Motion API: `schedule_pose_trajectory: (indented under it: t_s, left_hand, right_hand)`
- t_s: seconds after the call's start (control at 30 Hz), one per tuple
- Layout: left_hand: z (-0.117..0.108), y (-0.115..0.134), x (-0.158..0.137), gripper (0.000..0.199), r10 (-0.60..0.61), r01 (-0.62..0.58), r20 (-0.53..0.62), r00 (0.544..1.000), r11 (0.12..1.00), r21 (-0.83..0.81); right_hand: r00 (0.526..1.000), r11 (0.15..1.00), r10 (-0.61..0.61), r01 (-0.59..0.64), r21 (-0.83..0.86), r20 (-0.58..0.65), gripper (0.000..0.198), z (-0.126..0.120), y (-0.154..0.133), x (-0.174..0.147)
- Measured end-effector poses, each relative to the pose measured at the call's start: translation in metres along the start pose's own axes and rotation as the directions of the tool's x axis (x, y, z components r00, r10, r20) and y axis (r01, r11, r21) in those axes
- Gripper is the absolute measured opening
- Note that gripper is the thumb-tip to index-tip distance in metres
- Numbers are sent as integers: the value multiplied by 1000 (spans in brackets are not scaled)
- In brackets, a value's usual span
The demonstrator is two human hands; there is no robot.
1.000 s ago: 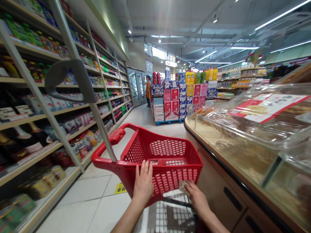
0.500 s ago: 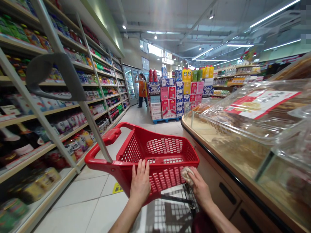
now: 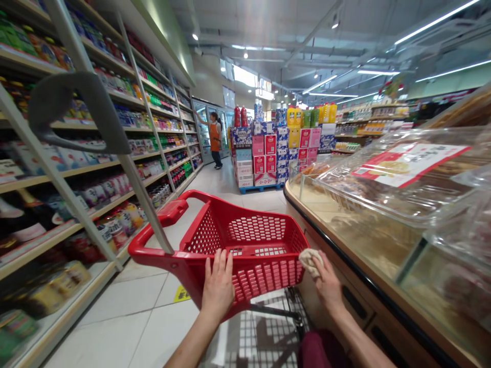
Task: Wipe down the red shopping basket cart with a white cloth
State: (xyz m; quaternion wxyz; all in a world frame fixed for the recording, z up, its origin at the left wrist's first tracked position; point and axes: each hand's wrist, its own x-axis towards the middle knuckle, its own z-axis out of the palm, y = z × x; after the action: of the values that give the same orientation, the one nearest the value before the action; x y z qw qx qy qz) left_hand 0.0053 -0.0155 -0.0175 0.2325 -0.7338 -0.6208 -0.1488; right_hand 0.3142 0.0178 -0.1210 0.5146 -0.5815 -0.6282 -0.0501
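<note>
Left hand (image 3: 218, 287) flat, fingers spread, on red basket (image 3: 245, 245); right hand (image 3: 327, 283) clamped around cloth (image 3: 310, 259) at its rim.

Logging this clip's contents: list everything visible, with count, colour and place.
basket: one, red, centre, on a wire cart
cloth: one, beige, at basket's right rim
shelves: long row, stocked with bottles and jars, left
counter: one, clear covers over food, right
stacked boxes: many, red, blue and white, aisle end
person: one, orange apron, far by fridges
left hand: flat on basket's near wall
right hand: fingers on cloth
</note>
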Motion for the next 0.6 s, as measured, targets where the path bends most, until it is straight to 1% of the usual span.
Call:
schedule_pose_trajectory:
  t_s: [0.07,0.1,0.17,0.2,0.23,0.27,0.3,0.33,0.4,0.43,0.5,0.6]
  left_hand:
    - [0,0,0,61,-4,4,-8,1000,1000,-7]
    - [0,0,0,60,-8,7,-10,1000,1000,-12]
    - [0,-1,-1,60,-14,14,-10,1000,1000,-22]
    - [0,-1,-1,59,-13,13,-6,1000,1000,-27]
    - [1,-2,-2,60,-9,9,-4,1000,999,-31]
    - [1,-2,-2,60,-3,3,-3,1000,999,-35]
    - [1,-3,-2,60,1,-1,-4,1000,999,-38]
    - [1,-3,-2,60,2,-2,-7,1000,999,-40]
    - [1,-2,-3,60,-6,5,-14,1000,999,-43]
    - [1,-2,-2,59,-14,14,-15,1000,999,-44]
    - [1,-2,-2,59,-27,27,-11,1000,999,-47]
    - [1,-2,-3,59,-22,22,-5,1000,998,-53]
  right_hand:
    - [999,999,26,-27,-23,-42,44,1,1,0]
    - [999,999,30,-31,-36,-30,43,5,4,-7]
    - [998,998,19,-16,-58,59,39,14,11,-29]
    - [992,998,7,1,-68,127,38,17,14,-40]
    - [987,997,1,11,-71,160,38,20,16,-48]
    - [986,997,1,11,-73,165,39,20,17,-51]
    - [990,997,9,1,-71,138,40,18,16,-48]
    - [996,998,22,-17,-63,86,42,15,13,-41]
    - [999,998,43,-43,-45,-10,46,7,8,-20]
    - [998,998,49,-50,-41,-32,48,5,6,-11]
    - [997,996,72,-74,-54,-32,50,4,7,-6]
    - [993,993,112,-110,-50,46,42,11,21,-28]
